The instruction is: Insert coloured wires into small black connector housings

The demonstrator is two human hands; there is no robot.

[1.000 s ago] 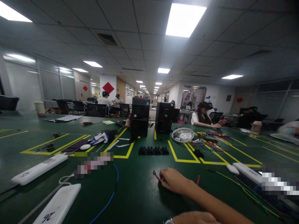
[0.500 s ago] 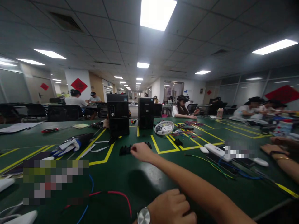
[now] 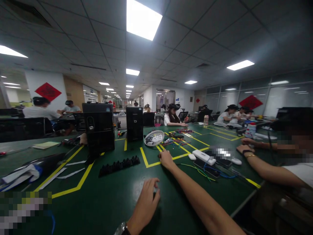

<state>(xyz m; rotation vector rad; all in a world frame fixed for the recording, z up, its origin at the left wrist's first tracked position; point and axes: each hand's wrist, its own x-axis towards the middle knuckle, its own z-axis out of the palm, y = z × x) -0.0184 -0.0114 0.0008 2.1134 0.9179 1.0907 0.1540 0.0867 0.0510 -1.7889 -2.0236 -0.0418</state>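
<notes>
My right hand (image 3: pixel 167 159) reaches out over the green table, at the near corner of a yellow tape outline. Its fingers are bent down and closed, and the hand hides what they hold, if anything. Closer to me, my left hand (image 3: pixel 146 200), with a watch on its wrist, hovers low above the table with nothing in it; thumb and fingers are apart. A long black strip with raised bumps (image 3: pixel 119 165) lies beyond my left hand and to its left, touched by neither hand. Past my right hand rests a white basket (image 3: pixel 154 138) with white items inside.
Two black computer towers (image 3: pixel 99 130) (image 3: pixel 134 124) stand at the back left. Coloured wires (image 3: pixel 177 138) lie beyond the basket. A white power strip (image 3: pixel 203 157) and phones are on the right, near a co-worker's arms (image 3: pixel 264 166). White paper strips (image 3: pixel 70 173) lie at left.
The view has turned right. My right hand has left the black strip and moved right to where a small black piece lay. My left hand has moved forward and its fingers have loosened.
</notes>
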